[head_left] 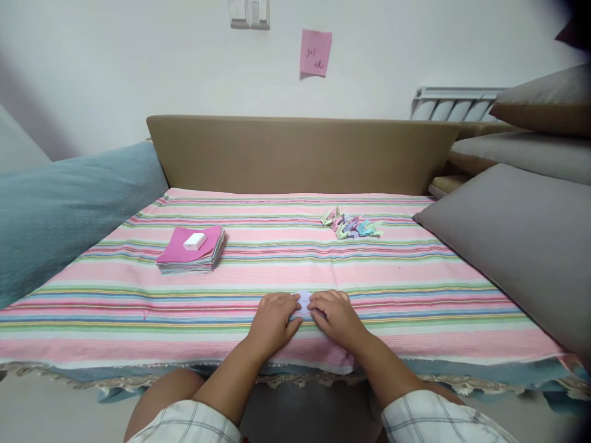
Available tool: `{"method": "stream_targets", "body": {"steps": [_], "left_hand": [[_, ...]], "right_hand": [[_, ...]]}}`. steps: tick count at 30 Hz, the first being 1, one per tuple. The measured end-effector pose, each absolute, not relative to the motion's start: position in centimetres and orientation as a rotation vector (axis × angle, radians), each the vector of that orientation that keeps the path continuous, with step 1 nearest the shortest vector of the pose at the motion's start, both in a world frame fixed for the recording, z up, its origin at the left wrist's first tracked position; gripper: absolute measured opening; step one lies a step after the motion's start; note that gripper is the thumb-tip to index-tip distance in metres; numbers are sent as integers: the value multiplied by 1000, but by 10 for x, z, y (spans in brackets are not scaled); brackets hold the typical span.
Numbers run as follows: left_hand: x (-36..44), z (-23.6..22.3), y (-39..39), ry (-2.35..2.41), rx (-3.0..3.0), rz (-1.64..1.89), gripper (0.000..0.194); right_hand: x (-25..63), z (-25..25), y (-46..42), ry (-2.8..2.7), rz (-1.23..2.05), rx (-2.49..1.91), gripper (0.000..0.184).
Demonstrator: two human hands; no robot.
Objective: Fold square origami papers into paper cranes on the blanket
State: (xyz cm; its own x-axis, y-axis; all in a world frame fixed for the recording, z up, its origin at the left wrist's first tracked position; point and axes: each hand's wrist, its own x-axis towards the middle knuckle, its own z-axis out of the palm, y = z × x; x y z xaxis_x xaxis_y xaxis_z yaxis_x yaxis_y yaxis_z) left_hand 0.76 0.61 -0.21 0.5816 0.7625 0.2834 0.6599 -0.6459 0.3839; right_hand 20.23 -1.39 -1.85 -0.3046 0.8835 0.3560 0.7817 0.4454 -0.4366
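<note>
A small pale lilac piece of folded paper (303, 301) lies on the striped cloth near the front edge. My left hand (276, 320) has its fingers curled over the paper's left side, with the thumb at its near edge. On the right side, my right hand (336, 317) grips it in the same way, thumb bent in toward the middle. Between the two hands only the paper's centre shows; its ends are hidden under my fingers. Farther back to the right lies a cluster of folded paper pieces (353, 226) in pastel colours.
A stack of coloured paper sheets (189, 266) sits at the left, with a small white block (194, 241) on top. The striped cloth (258, 271) covers the seat. Grey cushions (517, 240) flank the right, a blue cushion (78, 209) the left, and a brown backrest (300, 154) the back.
</note>
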Motion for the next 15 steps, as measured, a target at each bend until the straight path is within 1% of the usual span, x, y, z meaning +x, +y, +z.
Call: {"method": "stream_targets", "body": {"steps": [4,7,11,15], "left_hand": [[9,-3,7,1205,2558,657,20],[10,-3,8,1219,2543,659,18],[10,-5,11,1231,2525,677,10],[9,-9,15,1217,2534,710,4]], "right_hand": [[204,-19,-11,-2161,302,-1394,12],[204,-19,-10,-2157,307,-1413,9],[202,-17,-11,-2135,325,-1433,4],[201,-18,-10,-2122,321,-1416,6]]}}
